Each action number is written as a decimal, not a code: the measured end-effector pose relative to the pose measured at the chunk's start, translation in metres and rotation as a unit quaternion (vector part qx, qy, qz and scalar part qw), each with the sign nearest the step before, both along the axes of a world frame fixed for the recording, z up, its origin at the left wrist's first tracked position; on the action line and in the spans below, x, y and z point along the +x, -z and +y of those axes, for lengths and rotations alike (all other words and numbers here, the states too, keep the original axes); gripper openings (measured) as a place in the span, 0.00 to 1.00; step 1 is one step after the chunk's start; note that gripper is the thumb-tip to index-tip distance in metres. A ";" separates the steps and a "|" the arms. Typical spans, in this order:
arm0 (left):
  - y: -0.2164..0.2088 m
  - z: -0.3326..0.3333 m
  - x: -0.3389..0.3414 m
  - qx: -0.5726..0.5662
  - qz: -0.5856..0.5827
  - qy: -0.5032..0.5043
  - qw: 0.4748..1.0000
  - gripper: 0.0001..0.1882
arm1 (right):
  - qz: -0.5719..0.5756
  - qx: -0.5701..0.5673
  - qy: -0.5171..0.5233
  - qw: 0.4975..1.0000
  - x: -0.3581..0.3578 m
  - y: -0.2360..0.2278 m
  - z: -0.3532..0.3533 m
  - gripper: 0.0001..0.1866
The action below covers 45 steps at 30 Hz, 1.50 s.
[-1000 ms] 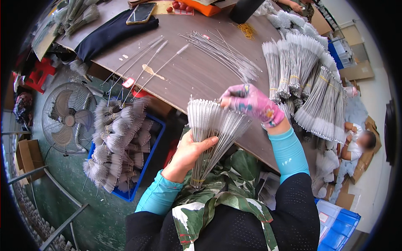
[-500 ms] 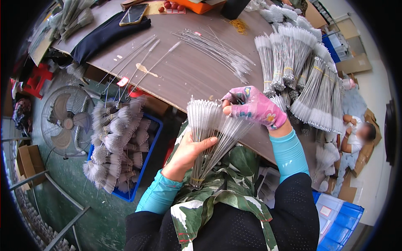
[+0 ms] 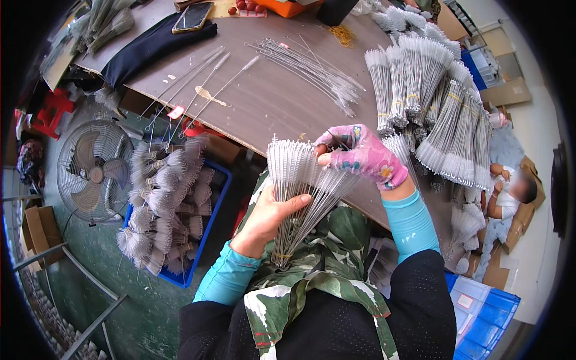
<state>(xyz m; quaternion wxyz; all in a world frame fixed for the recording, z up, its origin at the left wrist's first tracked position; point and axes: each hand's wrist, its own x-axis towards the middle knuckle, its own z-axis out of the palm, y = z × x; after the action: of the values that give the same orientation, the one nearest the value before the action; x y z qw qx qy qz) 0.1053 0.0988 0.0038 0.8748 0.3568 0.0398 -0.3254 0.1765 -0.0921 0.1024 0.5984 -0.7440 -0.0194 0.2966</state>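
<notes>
My bare left hand [image 3: 270, 216] is closed round a fanned bundle of thin wire brushes [image 3: 294, 162] with white bristles, held upright over my lap. A yellow band ties the wire ends at the bottom of the bundle. My right hand [image 3: 363, 157], in a pink flowered glove with bare fingertips, pinches at the top right of the bristles. Something small and dark shows between its fingers; its kind is unclear. Beyond my hands, loose wire brushes [image 3: 306, 72] lie on the brown table [image 3: 240, 114].
Banded brush bundles [image 3: 414, 78] are piled at the table's right. A blue crate [image 3: 207, 231] of brushes stands at left, beside a floor fan [image 3: 96, 174]. A phone [image 3: 192, 17] rests on dark cloth [image 3: 150, 51]. Another person [image 3: 510, 195] is at far right.
My hands hold nearly the same position. My right hand has shifted very slightly along the bristle tops, and the view has moved a little.
</notes>
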 end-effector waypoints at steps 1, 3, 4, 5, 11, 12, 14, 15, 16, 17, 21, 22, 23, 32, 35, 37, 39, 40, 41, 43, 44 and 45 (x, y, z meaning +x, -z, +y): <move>0.000 0.000 0.000 0.000 0.004 0.001 1.000 0.22 | -0.005 -0.004 0.000 1.000 0.000 0.000 0.000 0.08; 0.002 -0.001 0.000 0.008 0.004 0.005 1.000 0.22 | -0.011 -0.009 0.003 1.000 -0.002 0.000 -0.001 0.08; 0.003 -0.002 0.000 0.016 0.003 0.008 1.000 0.22 | -0.016 -0.014 -0.001 1.000 -0.002 0.000 -0.002 0.08; 0.002 -0.003 0.000 0.016 0.003 0.009 1.000 0.22 | -0.021 -0.019 -0.004 1.000 -0.003 0.001 -0.003 0.07; -0.001 -0.005 0.002 0.012 0.003 0.028 1.000 0.22 | -0.114 -0.039 -0.001 0.993 -0.009 0.014 -0.006 0.08; 0.001 -0.005 0.002 0.018 -0.002 0.028 0.999 0.22 | -0.119 -0.036 -0.004 0.992 -0.006 0.014 -0.007 0.08; 0.004 -0.002 0.002 0.000 0.014 0.029 0.999 0.21 | -0.242 -0.021 0.135 0.961 0.001 0.013 -0.009 0.08; 0.003 0.000 0.002 0.009 0.010 0.028 1.000 0.21 | -0.283 -0.064 0.242 0.926 0.007 0.004 -0.012 0.07; 0.000 -0.002 0.002 0.012 0.002 0.034 0.999 0.20 | -0.280 -0.039 0.297 0.912 0.022 0.001 -0.051 0.06; 0.004 0.001 0.002 -0.003 0.018 0.038 0.999 0.20 | -0.292 0.088 0.362 0.881 0.036 -0.013 -0.064 0.06; 0.018 0.027 0.006 -0.028 0.070 -0.016 0.997 0.19 | -0.251 0.106 0.447 0.852 0.075 -0.031 -0.099 0.06; 0.017 0.035 0.008 -0.046 0.079 -0.039 0.995 0.19 | -0.216 0.075 0.444 0.866 0.079 -0.025 -0.096 0.06; 0.015 0.044 0.007 -0.051 0.076 -0.066 0.994 0.19 | -0.174 0.060 0.411 0.893 0.083 -0.012 -0.082 0.07; 0.030 0.075 -0.003 -0.015 0.088 -0.024 0.996 0.30 | 0.051 0.046 0.277 0.958 0.147 0.083 0.068 0.06; 0.023 0.077 -0.002 -0.027 0.096 -0.040 0.994 0.25 | 0.037 -0.003 0.263 0.964 0.170 0.081 0.090 0.07; 0.022 0.079 0.001 -0.039 0.098 -0.049 0.993 0.21 | 0.048 -0.023 0.237 0.970 0.173 0.074 0.097 0.09; 0.022 0.079 0.002 -0.038 0.102 -0.049 0.993 0.21 | 0.031 -0.044 0.190 0.980 0.172 0.071 0.102 0.10; 0.023 0.078 0.002 -0.036 0.104 -0.047 0.993 0.21 | 0.033 -0.044 0.189 0.980 0.168 0.072 0.105 0.10; 0.025 0.077 0.003 -0.032 0.113 -0.040 0.992 0.21 | 0.042 -0.029 0.189 0.981 0.165 0.071 0.110 0.09; 0.026 0.078 0.004 -0.034 0.115 -0.034 0.992 0.25 | 0.034 0.032 0.172 0.984 0.163 0.079 0.112 0.08; 0.026 0.077 0.004 -0.038 0.116 -0.025 0.992 0.29 | 0.035 0.033 0.173 0.984 0.164 0.080 0.113 0.08; 0.027 0.076 0.005 -0.037 0.116 -0.024 0.992 0.29 | 0.041 0.044 0.157 0.986 0.166 0.082 0.117 0.08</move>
<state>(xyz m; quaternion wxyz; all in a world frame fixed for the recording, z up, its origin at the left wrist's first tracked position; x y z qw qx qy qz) 0.1101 0.1752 -0.0230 0.8846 0.2826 0.1378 -0.3445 0.3423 0.0249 0.0206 0.6698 -0.6981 0.1097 0.2281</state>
